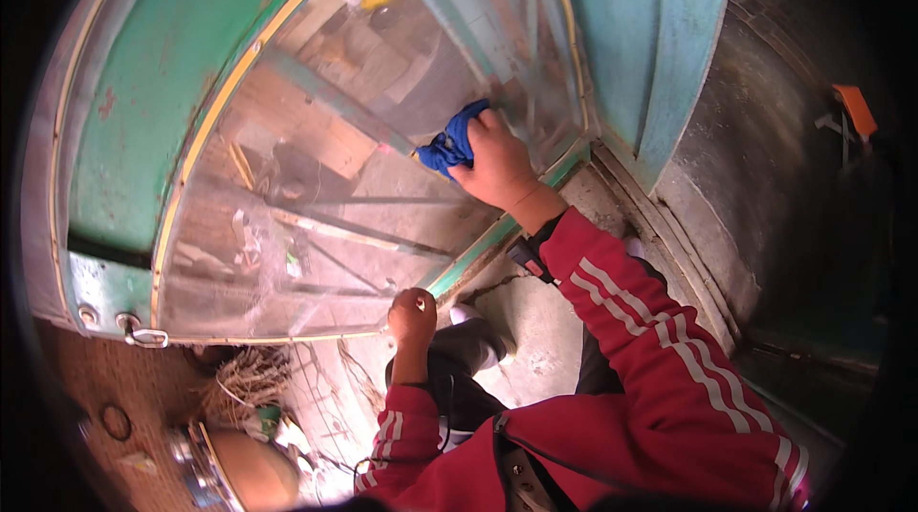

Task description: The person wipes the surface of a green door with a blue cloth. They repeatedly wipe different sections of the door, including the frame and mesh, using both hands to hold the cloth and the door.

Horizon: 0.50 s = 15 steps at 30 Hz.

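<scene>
A bunched blue cloth [453, 143] is gripped in my right hand [498, 160], which presses it against the clear sheet [401, 239] of a green-framed door. My left hand [412, 318] is closed around the door's edge, near the lower corner of the sheet. Yellowish strips [262, 46] with fasteners run along the borders of the sheet. Smudges mark its surface, and boards and debris show through it. A metal latch [147, 336] hangs at the left end of the green door frame [150, 117].
A blue-green door post [645, 46] stands beside the sheet, above a worn sill [667, 247]. Dry twigs [247, 376] and a large rounded brown vessel [247, 469] are at lower left. An orange-headed object [855, 110] is at far right.
</scene>
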Motion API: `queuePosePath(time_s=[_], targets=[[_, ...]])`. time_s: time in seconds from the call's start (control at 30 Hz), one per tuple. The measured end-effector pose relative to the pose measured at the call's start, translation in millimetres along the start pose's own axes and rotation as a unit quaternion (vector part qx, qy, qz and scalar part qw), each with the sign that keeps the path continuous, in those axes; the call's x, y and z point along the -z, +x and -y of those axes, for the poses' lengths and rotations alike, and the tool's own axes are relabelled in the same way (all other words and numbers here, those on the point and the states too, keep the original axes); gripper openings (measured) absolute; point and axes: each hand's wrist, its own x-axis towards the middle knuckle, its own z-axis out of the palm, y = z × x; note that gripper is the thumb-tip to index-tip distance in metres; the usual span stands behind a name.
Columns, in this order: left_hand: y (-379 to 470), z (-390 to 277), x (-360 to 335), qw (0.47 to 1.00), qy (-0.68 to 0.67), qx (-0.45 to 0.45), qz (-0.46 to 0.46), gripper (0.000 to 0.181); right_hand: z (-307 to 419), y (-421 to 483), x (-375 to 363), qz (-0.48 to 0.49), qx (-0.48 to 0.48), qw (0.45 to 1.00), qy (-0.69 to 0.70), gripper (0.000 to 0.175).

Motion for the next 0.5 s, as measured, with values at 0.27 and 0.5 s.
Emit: queuePosePath(time_s=[0.27, 0.5], targets=[[2.1, -16.7, -3.6, 0.992, 0.047, 0.063, 0.100, 0.021, -42.4, 44.7, 40.1, -0.270, 0.038, 0.958, 0.094, 0.051], [12.1, -19.2, -16.8, 0.983, 0.103, 0.053, 0.144, 0.025, -74.0, 23.6, 45.7, 0.028, -0.176, 0.979, -0.095, 0.049]])
